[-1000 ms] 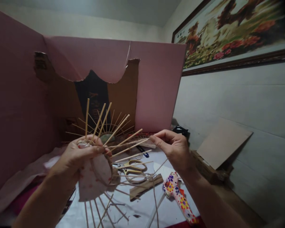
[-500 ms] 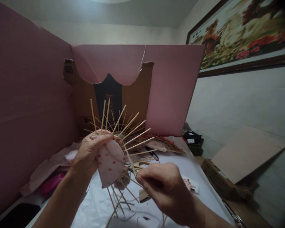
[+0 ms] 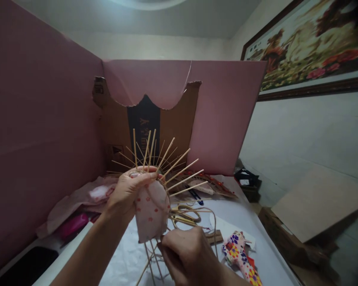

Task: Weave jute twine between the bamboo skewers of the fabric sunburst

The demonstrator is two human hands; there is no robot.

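Observation:
My left hand (image 3: 131, 190) grips a half-round piece covered in white cloth with red spots (image 3: 152, 212), thumb on its face near the top. Thin wooden sticks (image 3: 179, 161) fan out from its curved rim. At the piece's lower right corner is my right hand (image 3: 187, 252), closed in a pinch; its fingertips are hidden, so what they hold cannot be seen. A thin tan strand (image 3: 214, 222) arcs from near the rim over to the right. Gold-handled scissors (image 3: 186, 214) lie on the table behind my right hand.
A flower-patterned cloth shape (image 3: 240, 254) lies at right beside a small wooden block (image 3: 214, 237). Behind stands another stick fan (image 3: 127, 157) before torn cardboard (image 3: 176, 131). A red-edged fan (image 3: 211, 182) lies at back right, a pink pouch (image 3: 73, 226) at left.
My right hand has moved down and left, to the lower corner of the piece. The view has shifted, so the scissors and flower-patterned shape show more fully. My left hand keeps its hold.

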